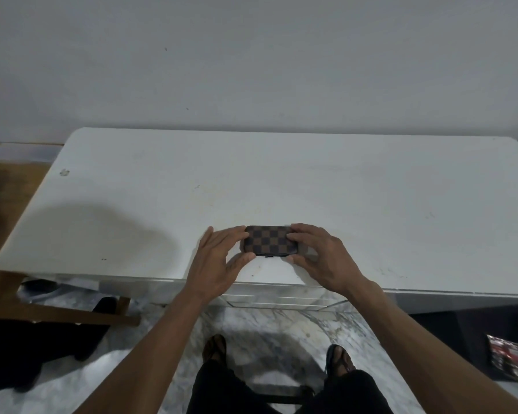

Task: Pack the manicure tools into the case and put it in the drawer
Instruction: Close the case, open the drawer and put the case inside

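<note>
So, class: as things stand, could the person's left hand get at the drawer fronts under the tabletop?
Probably yes. The left hand holds the closed case with the right hand, so it must let go first; the drawer fronts sit just below, with nothing visible in the way.

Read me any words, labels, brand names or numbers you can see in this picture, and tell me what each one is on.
No text can be read.
Checkered case, held by the left hand and right hand: only a brown check pattern, no lettering visible.
Red, black and white printed item on the floor at right: too blurred to read.
White table: only marks, no writing.
</note>
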